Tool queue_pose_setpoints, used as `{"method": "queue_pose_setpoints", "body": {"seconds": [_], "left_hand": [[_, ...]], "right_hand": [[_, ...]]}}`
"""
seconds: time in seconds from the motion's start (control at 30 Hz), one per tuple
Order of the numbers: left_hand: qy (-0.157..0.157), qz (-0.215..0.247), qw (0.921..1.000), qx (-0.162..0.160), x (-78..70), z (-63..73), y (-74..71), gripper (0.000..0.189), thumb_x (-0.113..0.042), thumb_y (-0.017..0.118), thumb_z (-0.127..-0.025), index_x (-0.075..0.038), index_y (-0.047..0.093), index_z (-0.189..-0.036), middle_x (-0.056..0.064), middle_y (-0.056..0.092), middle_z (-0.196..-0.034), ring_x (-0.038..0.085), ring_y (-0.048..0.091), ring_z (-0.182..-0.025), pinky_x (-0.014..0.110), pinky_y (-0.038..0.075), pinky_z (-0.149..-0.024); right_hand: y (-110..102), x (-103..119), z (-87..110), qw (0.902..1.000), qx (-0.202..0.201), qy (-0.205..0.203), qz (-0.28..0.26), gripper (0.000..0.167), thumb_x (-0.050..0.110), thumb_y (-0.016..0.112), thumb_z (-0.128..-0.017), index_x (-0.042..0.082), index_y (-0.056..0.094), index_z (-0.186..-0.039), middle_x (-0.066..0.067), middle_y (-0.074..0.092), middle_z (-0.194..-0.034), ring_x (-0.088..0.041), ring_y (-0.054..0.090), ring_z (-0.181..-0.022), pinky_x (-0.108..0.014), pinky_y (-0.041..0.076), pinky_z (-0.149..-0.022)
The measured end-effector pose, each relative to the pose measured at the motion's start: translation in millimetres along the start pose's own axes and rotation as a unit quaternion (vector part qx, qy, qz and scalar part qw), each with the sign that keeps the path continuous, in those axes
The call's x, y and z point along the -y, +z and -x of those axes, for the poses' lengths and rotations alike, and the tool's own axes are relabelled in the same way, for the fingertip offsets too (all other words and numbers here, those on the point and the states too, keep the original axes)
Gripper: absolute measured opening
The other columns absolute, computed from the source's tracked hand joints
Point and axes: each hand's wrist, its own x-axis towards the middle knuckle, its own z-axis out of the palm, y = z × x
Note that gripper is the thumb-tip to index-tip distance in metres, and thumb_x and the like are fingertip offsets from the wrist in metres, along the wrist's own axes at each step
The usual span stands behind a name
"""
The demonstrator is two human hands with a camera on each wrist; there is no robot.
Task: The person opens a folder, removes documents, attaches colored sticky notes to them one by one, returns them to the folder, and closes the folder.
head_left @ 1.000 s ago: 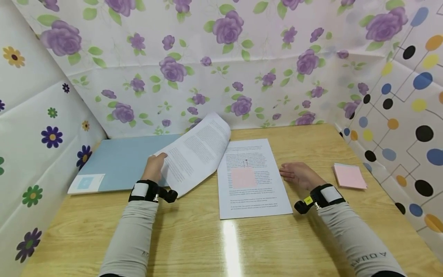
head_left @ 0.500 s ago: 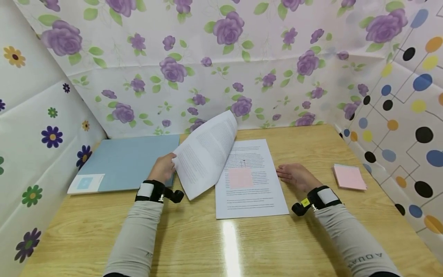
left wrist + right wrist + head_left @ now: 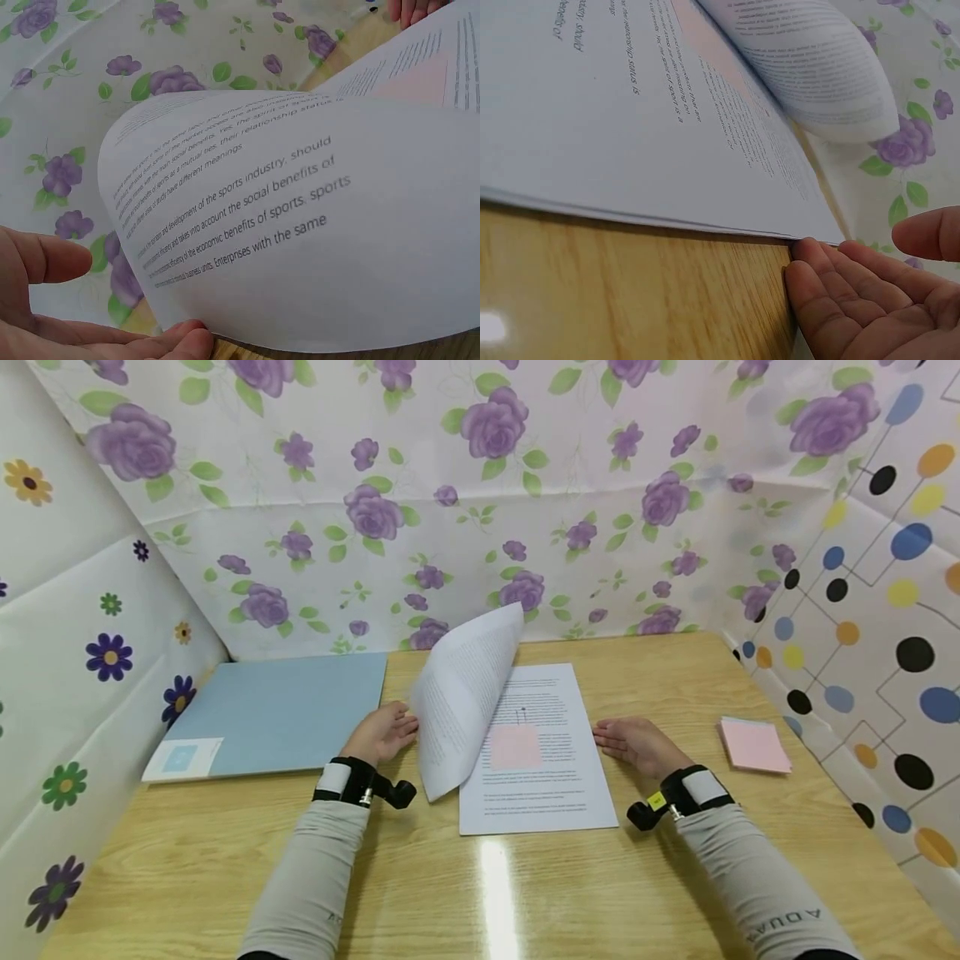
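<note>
A stack of printed sheets (image 3: 536, 806) lies on the table between my hands. One curled sheet (image 3: 465, 702) stands lifted along the stack's left side, its far corner pointing up. My left hand (image 3: 381, 733) is at this sheet's outer edge; in the left wrist view its fingertips (image 3: 193, 341) touch the paper from below, thumb apart. A pink sticky note (image 3: 515, 747) sits on the top page of the stack. At the right edge of the stack is my right hand (image 3: 641, 747), fingers straight, with fingertips (image 3: 810, 251) against the paper edge.
A blue folder (image 3: 300, 710) with a white label corner lies at the left. Towards the right side of the wooden table (image 3: 420, 885) sits a pad of pink sticky notes (image 3: 753, 745). Flower-patterned sheeting (image 3: 435, 539) hangs behind.
The lifted sheet has swung rightwards and curled more steeply. My left hand has followed it to the right and its grip has loosened. Stack and right hand have shifted slightly left.
</note>
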Motion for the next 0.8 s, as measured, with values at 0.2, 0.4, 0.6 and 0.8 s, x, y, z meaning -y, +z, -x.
{"method": "queue_pose_setpoints", "body": {"seconds": [0.2, 0.4, 0.6, 0.8], "left_hand": [[0.011, -0.006, 0.9991, 0.042, 10.0, 4.7, 15.9, 0.064, -0.011, 0.031, -0.109, 0.002, -0.002, -0.162, 0.028, 0.009, -0.169, 0.034, 0.016, -0.159, 0.04, 0.019, -0.13], [0.029, -0.014, 0.9962, 0.081, 13.0, 19.4, 34.9, 0.06, -0.011, 0.029, -0.109, 0.007, 0.005, -0.161, 0.03, 0.013, -0.167, 0.035, 0.02, -0.158, 0.039, 0.022, -0.129], [0.031, 0.012, 0.9943, 0.101, 10.6, 32.7, 43.1, 0.056, -0.013, 0.027, -0.111, 0.008, 0.01, -0.16, 0.026, 0.017, -0.168, 0.031, 0.024, -0.157, 0.036, 0.027, -0.127], [0.027, 0.009, 0.9955, 0.09, 12.4, 37.3, 40.1, 0.055, -0.015, 0.027, -0.112, 0.007, 0.011, -0.16, 0.025, 0.019, -0.167, 0.03, 0.026, -0.157, 0.036, 0.027, -0.127]], "right_hand": [[2.0, -0.8, -1.9, 0.9999, -0.007, 0.003, -0.008, 0.049, 0.012, 0.037, -0.111, -0.01, 0.032, -0.154, -0.024, 0.038, -0.16, -0.001, 0.063, -0.109, -0.018, 0.054, -0.096], [0.9, -2.3, -3.5, 0.9998, -0.001, -0.003, -0.018, 0.05, 0.01, 0.041, -0.11, -0.01, 0.031, -0.155, -0.024, 0.038, -0.16, 0.005, 0.063, -0.099, -0.015, 0.055, -0.09], [-2.7, -4.8, -1.8, 0.999, 0.007, -0.019, -0.04, 0.047, 0.012, 0.039, -0.111, -0.013, 0.036, -0.151, -0.011, 0.071, -0.124, 0.004, 0.064, -0.094, -0.017, 0.056, -0.087], [-1.3, -4.9, -0.3, 0.9997, -0.013, -0.012, -0.016, 0.049, 0.016, 0.037, -0.111, -0.011, 0.037, -0.152, 0.012, 0.068, -0.092, 0.001, 0.061, -0.082, -0.018, 0.053, -0.074]]}}
